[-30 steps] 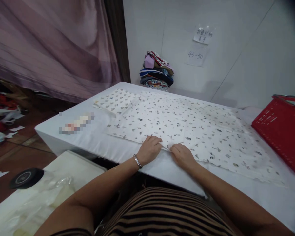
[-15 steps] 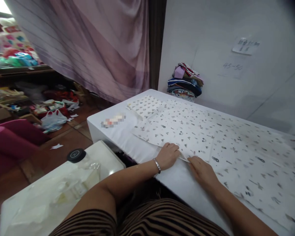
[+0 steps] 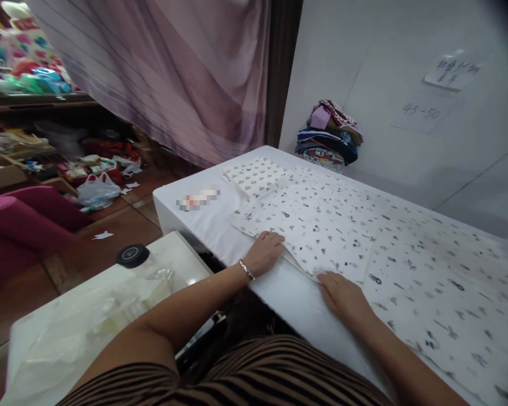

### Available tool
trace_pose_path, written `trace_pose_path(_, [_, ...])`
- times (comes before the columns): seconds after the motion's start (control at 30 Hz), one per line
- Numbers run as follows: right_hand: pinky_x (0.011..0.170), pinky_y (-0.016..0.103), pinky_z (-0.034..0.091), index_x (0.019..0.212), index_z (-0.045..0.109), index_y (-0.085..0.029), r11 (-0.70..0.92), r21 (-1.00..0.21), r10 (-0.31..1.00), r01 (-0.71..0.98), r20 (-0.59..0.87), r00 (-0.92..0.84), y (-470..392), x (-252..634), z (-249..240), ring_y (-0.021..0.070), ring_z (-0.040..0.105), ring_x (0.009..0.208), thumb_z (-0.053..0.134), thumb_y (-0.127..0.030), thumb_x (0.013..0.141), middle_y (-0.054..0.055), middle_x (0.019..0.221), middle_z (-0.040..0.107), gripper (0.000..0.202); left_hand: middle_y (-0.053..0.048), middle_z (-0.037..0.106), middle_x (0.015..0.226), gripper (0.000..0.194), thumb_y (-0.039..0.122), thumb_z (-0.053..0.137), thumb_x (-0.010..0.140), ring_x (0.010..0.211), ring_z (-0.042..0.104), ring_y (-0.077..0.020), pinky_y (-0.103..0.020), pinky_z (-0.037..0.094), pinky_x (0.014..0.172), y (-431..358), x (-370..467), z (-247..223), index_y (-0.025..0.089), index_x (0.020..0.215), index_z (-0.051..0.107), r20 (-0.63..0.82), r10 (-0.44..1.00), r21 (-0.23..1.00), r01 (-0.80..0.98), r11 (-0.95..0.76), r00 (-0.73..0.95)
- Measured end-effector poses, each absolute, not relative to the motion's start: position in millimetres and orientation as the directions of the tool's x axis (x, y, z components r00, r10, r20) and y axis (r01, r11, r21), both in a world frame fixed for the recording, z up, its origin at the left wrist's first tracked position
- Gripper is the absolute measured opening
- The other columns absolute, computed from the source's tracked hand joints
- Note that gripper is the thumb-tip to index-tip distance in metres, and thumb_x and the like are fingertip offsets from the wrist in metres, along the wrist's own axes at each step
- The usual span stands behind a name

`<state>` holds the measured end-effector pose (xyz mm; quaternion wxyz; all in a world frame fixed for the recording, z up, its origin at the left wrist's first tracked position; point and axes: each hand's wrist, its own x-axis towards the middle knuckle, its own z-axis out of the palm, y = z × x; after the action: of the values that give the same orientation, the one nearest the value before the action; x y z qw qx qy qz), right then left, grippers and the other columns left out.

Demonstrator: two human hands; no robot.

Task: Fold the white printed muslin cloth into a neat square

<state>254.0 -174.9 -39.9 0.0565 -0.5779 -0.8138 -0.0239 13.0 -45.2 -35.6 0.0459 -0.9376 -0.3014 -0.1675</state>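
Observation:
A white cloth [image 3: 322, 220] printed with small grey figures lies spread over the white-covered table [image 3: 203, 231], folded over in layers at its left part. My left hand [image 3: 265, 252], with a silver bracelet on the wrist, has its fingers closed over the cloth's near edge. Farther right along that edge, my right hand [image 3: 345, 296] pinches the cloth, thumb hidden. Between the hands the edge stands slightly raised and curved. A smaller folded cloth [image 3: 260, 175] with grey heart-like prints lies at the far left end, against the large one.
A blurred-out flat item [image 3: 197, 198] lies on the table's left end. Beside me stands a white surface [image 3: 34, 332] with a black round object [image 3: 132, 255] and clear plastic. Folded clothes [image 3: 328, 135] are piled by the wall. A pink curtain [image 3: 186, 73] hangs behind.
My left hand has slid left along the cloth's edge, away from my right hand, which has stayed nearly in place. The gap between them is wider. The view has shifted slightly.

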Motion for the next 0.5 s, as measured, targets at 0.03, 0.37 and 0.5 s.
trace_pose_path(0.03, [0.067, 0.029, 0.045, 0.101, 0.061, -0.017, 0.329, -0.007, 0.939, 0.944, 0.112, -0.326, -173.3, 250.2, -38.3, 0.0189, 0.057, 0.081, 0.038, -0.018, 0.091, 0.009, 0.090, 0.062, 0.026, -0.006, 0.060, 0.118, 0.020, 0.012, 0.043, 0.087, 0.109, 0.048, -0.0196, -0.037, 0.033, 0.094, -44.2, 10.4, -34.6, 0.017, 0.085, 0.063, 0.351, 0.529, 0.026, 0.556, -0.830, 0.773])
trace_pose_path(0.37, [0.068, 0.030, 0.041, 0.109, 0.058, -0.016, 0.353, 0.109, 0.924, 0.929, 0.118, -0.364, -149.6, 215.9, -40.1, 0.0203, 0.052, 0.083, 0.042, -0.009, 0.088, 0.009, 0.093, 0.059, 0.028, -0.006, 0.063, 0.108, 0.018, 0.007, 0.048, 0.078, 0.101, 0.052, -0.0190, -0.036, 0.034, 0.091, -39.6, -3.3, -25.7, 0.017, 0.081, 0.063, 0.335, 0.477, 0.088, 0.477, -0.875, 0.813])
trace_pose_path(0.5, [0.065, 0.029, 0.040, 0.105, 0.060, -0.018, 0.411, 0.097, 0.907, 0.907, 0.053, -0.417, -146.3, 218.3, -37.5, 0.0193, 0.052, 0.080, 0.041, -0.013, 0.090, 0.007, 0.091, 0.058, 0.025, -0.007, 0.062, 0.105, 0.019, 0.007, 0.046, 0.081, 0.095, 0.053, -0.0175, -0.035, 0.035, 0.089, -40.5, -5.6, -28.8, 0.017, 0.083, 0.062, 0.318, 0.488, 0.100, 0.483, -0.870, 0.813])
